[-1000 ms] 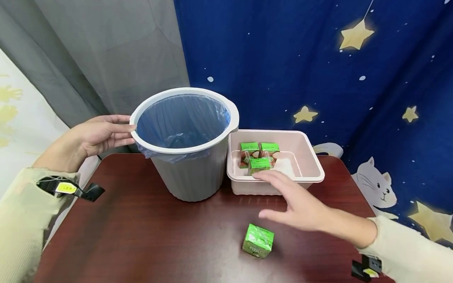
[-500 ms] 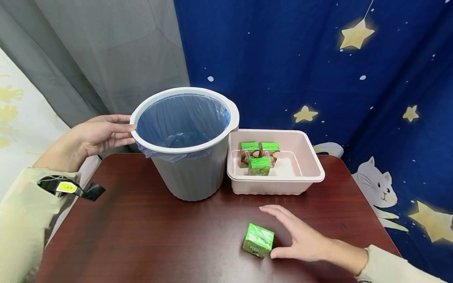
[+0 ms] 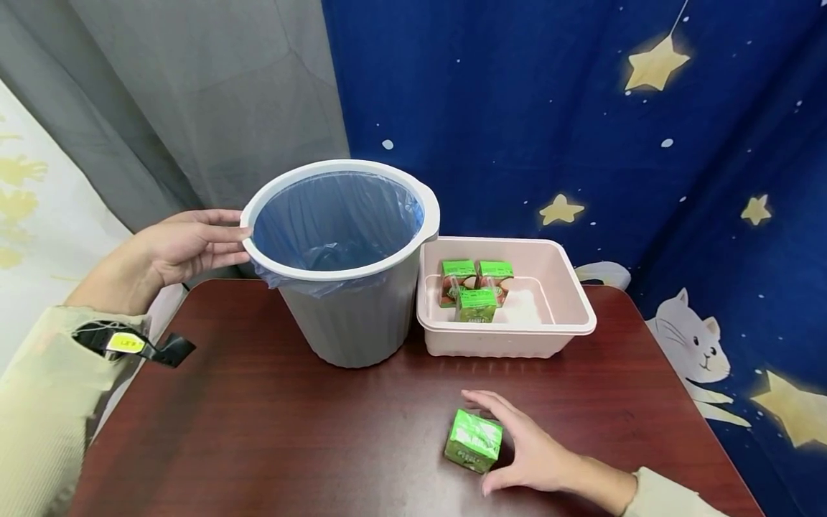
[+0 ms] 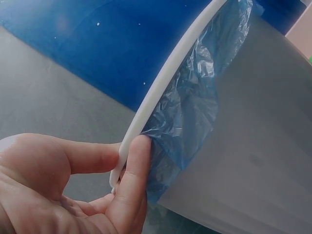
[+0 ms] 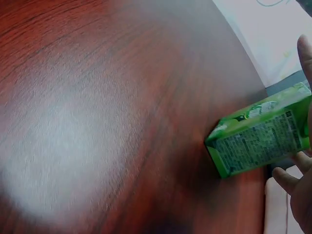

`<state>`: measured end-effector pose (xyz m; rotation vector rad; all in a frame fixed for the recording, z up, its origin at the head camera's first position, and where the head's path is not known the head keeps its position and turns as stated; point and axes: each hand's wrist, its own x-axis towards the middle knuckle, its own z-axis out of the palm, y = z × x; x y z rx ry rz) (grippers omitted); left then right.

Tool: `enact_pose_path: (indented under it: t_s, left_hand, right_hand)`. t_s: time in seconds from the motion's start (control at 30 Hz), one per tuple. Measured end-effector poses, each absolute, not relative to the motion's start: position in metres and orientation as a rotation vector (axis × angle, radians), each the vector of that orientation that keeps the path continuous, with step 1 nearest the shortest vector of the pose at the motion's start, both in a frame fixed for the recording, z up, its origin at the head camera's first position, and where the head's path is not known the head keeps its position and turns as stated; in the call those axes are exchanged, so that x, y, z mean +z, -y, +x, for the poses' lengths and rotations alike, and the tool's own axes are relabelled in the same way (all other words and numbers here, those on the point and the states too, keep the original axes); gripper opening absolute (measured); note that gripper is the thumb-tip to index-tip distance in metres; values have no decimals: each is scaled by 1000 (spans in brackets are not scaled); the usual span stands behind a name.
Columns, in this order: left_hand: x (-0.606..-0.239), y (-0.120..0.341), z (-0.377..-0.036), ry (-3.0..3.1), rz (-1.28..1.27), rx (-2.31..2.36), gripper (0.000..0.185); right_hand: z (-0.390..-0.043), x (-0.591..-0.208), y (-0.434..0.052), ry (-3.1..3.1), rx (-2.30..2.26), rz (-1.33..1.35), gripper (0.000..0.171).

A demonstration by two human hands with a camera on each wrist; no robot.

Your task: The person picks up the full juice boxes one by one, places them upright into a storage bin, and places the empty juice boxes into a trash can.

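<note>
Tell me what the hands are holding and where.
Left hand pinches the bin by its rim; right hand closes around the carton, sides.

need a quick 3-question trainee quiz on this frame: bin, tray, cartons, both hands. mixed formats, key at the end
1. True or false: the left hand holds the rim of the grey bin.
2. How many green cartons stand in the pink tray? A) two B) three C) five
3. Fill in: the right hand closes around the green carton, which lies on the ____ table.

Key:
1. True; the left wrist view shows thumb and fingers on the white rim beside the blue liner.
2. B
3. Dark red-brown wooden; the carton sits in front of the tray, apart from it.
</note>
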<state>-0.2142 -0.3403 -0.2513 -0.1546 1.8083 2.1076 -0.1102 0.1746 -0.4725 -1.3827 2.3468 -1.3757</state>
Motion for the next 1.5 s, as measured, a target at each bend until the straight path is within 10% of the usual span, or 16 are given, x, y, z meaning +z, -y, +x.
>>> enact_pose_path:
  t_s: [0.93,1.5]
  left_hand:
    - [-249,339,-213,-1811,-183,2104,37]
    - [-250,340,-214,-1801,-160,2106,37]
  right_hand:
    - [-100,-487,-142,-2399,-1499,-1340,60]
    - [-121,-426,-139,-2363,-1490,-1373,55]
